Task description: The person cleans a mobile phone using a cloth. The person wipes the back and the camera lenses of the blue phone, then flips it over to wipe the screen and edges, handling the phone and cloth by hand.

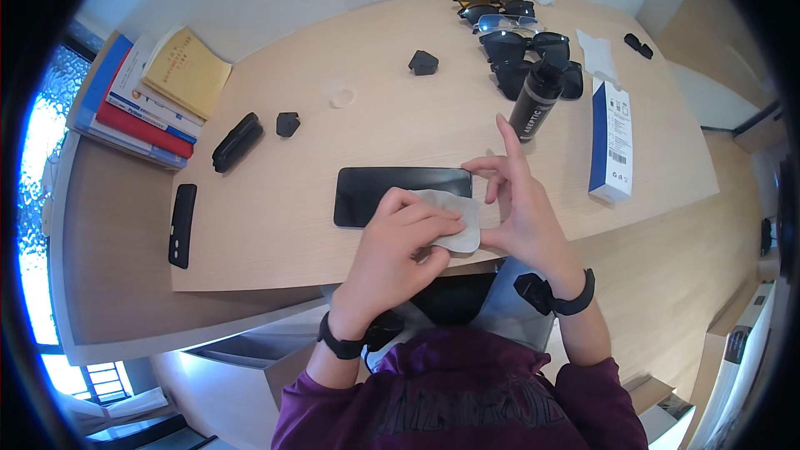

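A black smartphone [357,192] lies flat and lengthwise near the front edge of the desk, its glossy face up. My left hand [400,237] is closed on a light grey cloth [462,215] and presses it onto the phone's right half, covering part of the screen. At the phone's right end, my right hand [525,208] grips it between the thumb at the near corner and a finger at the far corner. The index finger of that hand points up and away. Just beyond it stands a dark spray bottle [533,104].
A blue-and-white box [612,142] lies at the right, below a white wipe [597,57]. Several sunglasses [521,46] line the back right. Books [154,100], a black glasses case [237,142], a phone case [182,225] and small black pieces [423,62] occupy the left and middle.
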Demonstrator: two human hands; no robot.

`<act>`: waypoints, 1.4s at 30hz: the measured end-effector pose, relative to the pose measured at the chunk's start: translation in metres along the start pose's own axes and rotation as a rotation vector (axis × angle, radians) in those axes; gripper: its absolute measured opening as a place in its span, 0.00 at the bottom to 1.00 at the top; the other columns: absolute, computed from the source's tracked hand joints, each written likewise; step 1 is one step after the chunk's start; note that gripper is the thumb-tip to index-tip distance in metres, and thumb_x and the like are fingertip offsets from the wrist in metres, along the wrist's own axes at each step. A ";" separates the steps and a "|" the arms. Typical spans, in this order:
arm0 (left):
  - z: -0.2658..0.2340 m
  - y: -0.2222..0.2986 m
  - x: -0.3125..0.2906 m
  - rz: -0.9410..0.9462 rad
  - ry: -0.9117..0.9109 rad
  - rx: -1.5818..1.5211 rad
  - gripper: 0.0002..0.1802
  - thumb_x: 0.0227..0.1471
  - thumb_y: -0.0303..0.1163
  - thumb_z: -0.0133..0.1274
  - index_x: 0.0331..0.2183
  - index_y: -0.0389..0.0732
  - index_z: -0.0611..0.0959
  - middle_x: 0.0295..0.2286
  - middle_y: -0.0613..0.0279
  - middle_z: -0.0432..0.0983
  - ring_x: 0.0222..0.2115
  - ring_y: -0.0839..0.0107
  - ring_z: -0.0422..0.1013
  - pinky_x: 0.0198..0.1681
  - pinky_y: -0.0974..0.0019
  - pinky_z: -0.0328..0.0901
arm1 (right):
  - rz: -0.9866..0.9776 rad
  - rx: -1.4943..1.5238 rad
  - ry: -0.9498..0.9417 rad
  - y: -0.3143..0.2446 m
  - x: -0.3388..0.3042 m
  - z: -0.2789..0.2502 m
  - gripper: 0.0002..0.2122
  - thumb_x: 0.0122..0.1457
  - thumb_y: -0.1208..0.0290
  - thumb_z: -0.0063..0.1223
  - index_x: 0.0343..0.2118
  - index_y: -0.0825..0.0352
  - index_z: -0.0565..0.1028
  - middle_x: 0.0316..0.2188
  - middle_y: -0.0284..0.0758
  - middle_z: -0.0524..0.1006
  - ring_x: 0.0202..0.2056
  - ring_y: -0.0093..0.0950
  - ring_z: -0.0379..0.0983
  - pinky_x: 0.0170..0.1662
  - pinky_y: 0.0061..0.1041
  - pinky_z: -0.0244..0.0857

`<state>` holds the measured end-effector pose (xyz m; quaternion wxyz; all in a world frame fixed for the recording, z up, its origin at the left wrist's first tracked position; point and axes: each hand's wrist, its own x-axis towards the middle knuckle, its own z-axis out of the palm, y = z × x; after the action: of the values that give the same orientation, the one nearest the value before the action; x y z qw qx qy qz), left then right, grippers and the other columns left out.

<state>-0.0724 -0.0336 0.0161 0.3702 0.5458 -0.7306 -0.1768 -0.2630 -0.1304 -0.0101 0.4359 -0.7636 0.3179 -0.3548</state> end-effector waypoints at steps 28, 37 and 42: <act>-0.021 -0.033 0.015 -0.282 0.275 0.422 0.22 0.51 0.18 0.53 0.49 0.42 0.83 0.46 0.59 0.80 0.48 0.53 0.68 0.54 0.57 0.65 | 0.040 -0.150 -0.067 -0.009 0.004 -0.004 0.66 0.36 0.65 0.79 0.73 0.65 0.37 0.47 0.35 0.76 0.30 0.31 0.69 0.37 0.28 0.68; -0.035 -0.040 -0.027 -0.307 0.407 0.533 0.24 0.52 0.15 0.51 0.51 0.42 0.83 0.47 0.56 0.80 0.46 0.55 0.70 0.52 0.59 0.66 | 0.033 -0.156 -0.059 -0.009 0.005 -0.003 0.65 0.35 0.66 0.78 0.73 0.65 0.38 0.46 0.35 0.76 0.27 0.30 0.66 0.36 0.27 0.67; -0.023 -0.021 -0.040 -0.260 0.434 0.554 0.24 0.49 0.16 0.53 0.49 0.41 0.84 0.43 0.55 0.81 0.42 0.56 0.71 0.49 0.59 0.66 | 0.031 -0.154 -0.057 -0.008 0.005 -0.004 0.65 0.35 0.66 0.78 0.73 0.65 0.39 0.46 0.35 0.76 0.27 0.29 0.65 0.35 0.27 0.67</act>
<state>-0.0369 -0.0004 0.0035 0.3292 0.7381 -0.5801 0.1019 -0.2621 -0.1326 -0.0006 0.3904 -0.7996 0.3433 -0.3007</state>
